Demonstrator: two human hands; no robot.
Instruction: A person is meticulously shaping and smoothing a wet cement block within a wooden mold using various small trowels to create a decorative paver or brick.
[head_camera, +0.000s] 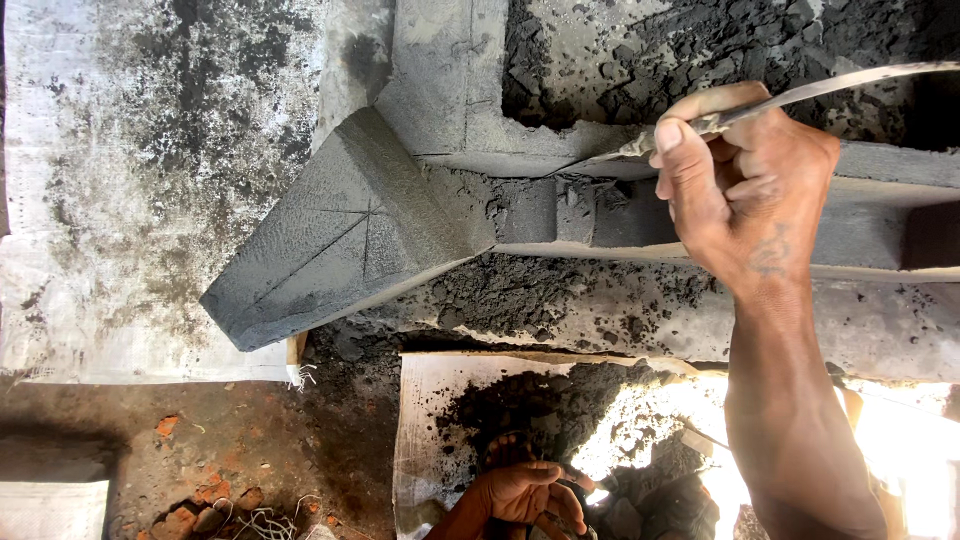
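My right hand (745, 190) is shut on a thin, flat metal tool (850, 82). Its tip rests on the edge of a dark grey moulded sand form (450, 100), beside a recess filled with loose black sand (700, 50). A wedge-shaped grey sand piece (340, 235) with scored lines juts out to the lower left. My left hand (525, 492) lies low in the view, fingers loosely curled, next to a heap of black sand (530, 400) on a pale sheet (425, 440). Whether it holds anything is unclear.
A stained white woven sack (120, 200) covers the ground on the left. Red brick bits (190, 505) and a tangle of string (262, 522) lie on the dirt floor at lower left. Harsh sunlight washes out the lower right corner.
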